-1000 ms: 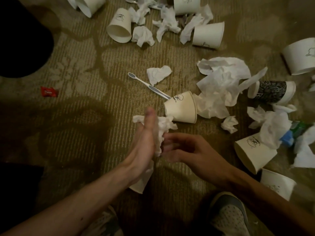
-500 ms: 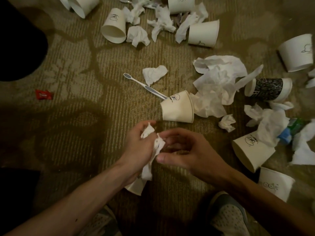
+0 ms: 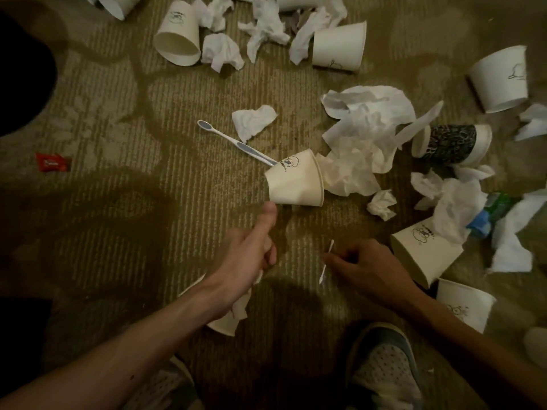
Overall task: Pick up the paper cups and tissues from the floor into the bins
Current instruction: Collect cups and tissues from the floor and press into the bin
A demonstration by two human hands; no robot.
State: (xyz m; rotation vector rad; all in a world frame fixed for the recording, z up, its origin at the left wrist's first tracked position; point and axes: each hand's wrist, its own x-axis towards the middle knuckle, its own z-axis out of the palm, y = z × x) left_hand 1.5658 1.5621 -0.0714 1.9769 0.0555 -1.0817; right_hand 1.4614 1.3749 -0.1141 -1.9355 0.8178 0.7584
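Note:
My left hand (image 3: 251, 255) grips a crumpled tissue (image 3: 241, 306), thumb pointing away from me. A paper cup (image 3: 223, 325) shows under its wrist; how it is held is hidden. My right hand (image 3: 364, 267) is low over the carpet, its fingertips pinching a thin white swab stick (image 3: 326, 261). A printed paper cup (image 3: 296, 182) lies on its side just beyond my left thumb. More cups lie at the right (image 3: 423, 255), near my right forearm (image 3: 464, 306) and at the back (image 3: 177, 34). Tissues (image 3: 370, 128) are scattered among them.
A toothbrush (image 3: 233, 140) lies behind the middle cup, its handle end reaching the cup's base. A black-patterned cup (image 3: 453, 143), a green and blue bottle (image 3: 488, 211) and a red wrapper (image 3: 51, 162) lie on the carpet. My shoes (image 3: 384, 365) are below. No bin is in view.
The tissue spread between both hands has been balled into my left hand. My right hand let go of it and moved right to the swab stick.

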